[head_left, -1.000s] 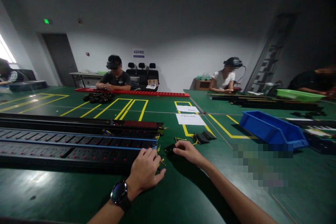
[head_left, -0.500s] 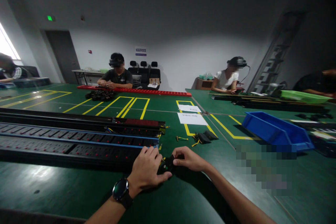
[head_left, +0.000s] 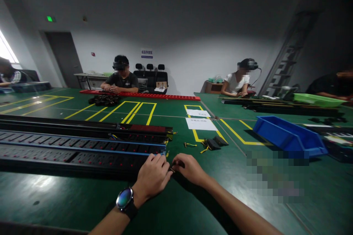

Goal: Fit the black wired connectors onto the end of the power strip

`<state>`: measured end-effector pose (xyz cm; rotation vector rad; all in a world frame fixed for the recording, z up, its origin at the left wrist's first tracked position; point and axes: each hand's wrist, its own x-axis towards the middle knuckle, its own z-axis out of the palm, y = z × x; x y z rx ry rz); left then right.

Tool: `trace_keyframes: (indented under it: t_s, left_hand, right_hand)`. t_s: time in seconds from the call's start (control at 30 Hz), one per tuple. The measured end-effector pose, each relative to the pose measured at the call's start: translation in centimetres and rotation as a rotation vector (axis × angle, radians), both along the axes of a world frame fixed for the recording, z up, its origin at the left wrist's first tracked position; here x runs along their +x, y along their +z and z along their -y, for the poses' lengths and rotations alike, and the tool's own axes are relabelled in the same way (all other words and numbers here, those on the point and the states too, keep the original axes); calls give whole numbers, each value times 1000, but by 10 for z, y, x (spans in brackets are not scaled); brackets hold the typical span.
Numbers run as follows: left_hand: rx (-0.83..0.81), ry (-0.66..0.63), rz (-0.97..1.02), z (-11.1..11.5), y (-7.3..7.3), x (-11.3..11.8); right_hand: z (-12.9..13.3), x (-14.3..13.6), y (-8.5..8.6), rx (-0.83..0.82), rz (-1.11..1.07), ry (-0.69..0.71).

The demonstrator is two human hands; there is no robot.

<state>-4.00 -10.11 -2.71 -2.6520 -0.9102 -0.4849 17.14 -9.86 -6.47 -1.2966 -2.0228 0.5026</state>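
Observation:
A long black socket strip (head_left: 102,159) with small red marks lies lengthwise on the left, its right end under my hands. My left hand (head_left: 153,176), with a watch on the wrist, is wrapped over that end, its thumb stretched along the near side. My right hand (head_left: 190,169) meets it from the right, thumb and index finger pinched on a small black end piece (head_left: 173,169) against the strip's end. Most of that piece is hidden by my fingers. Short yellow wires (head_left: 167,153) poke out at the strip ends just beyond my left hand.
Loose black parts with yellow wires (head_left: 213,143) and white paper sheets (head_left: 200,124) lie ahead. At right stands a blue bin (head_left: 289,137); a red slotted rail (head_left: 154,96) runs across the back. Other people sit along the far side, near a pile of dark parts (head_left: 103,100).
My right hand has moved left, carrying the black end piece against the strip's end, where it is now mostly covered. My left thumb has drawn in closer to the fingers.

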Motion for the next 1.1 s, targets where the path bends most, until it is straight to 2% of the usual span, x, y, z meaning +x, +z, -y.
trace_keyframes:
  t_s: [0.47, 1.1]
  left_hand:
    - [-20, 29, 3, 0, -1, 1]
    - [-30, 41, 38, -1, 1, 3]
  right_hand:
    - [0, 1, -3, 22, 28, -15]
    - [1, 2, 2, 24, 49, 0]
